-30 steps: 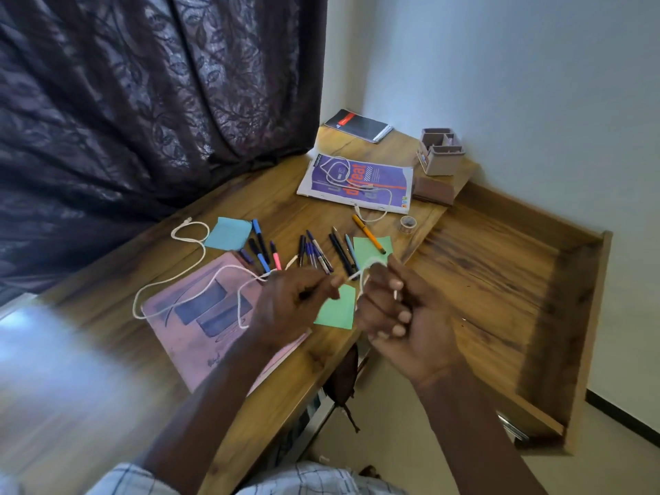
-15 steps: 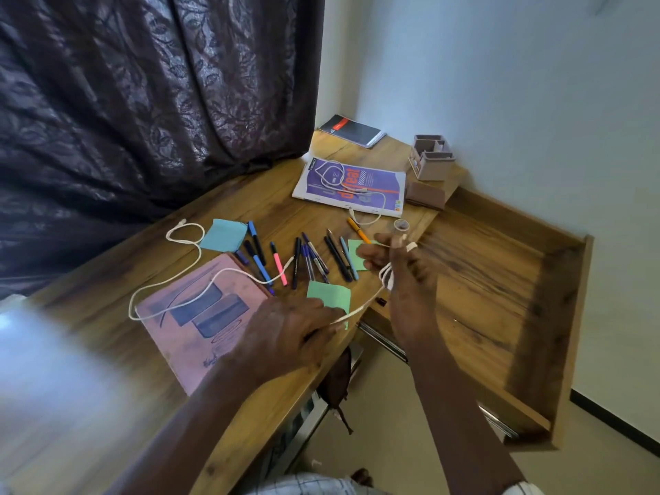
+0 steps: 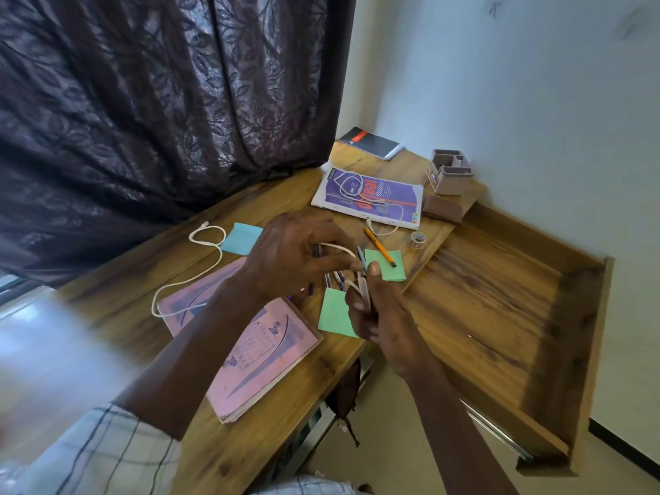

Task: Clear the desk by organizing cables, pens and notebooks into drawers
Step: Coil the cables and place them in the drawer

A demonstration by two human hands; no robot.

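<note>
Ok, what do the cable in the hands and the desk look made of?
The white cable: probably flexible plastic sheath, matte; it bends in loose loops. The desk: wood or wood-look laminate, slight sheen; streaky grain shows, real or printed unclear.

On my desk (image 3: 285, 194) I count three notebooks, pink (image 3: 257, 355), purple (image 3: 389, 194), black (image 3: 371, 142); two white cables (image 3: 210, 251) (image 3: 344, 184); three sticky notes, one blue (image 3: 241, 238), two green (image 3: 387, 267) (image 3: 334, 312); one orange pen (image 3: 378, 246), one tape roll (image 3: 418, 239).

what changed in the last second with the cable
The left hand swung forward over the pens, laying another loop of white cable onto the coil gripped by the right hand. Pink notebook and open drawer stayed put.
</note>
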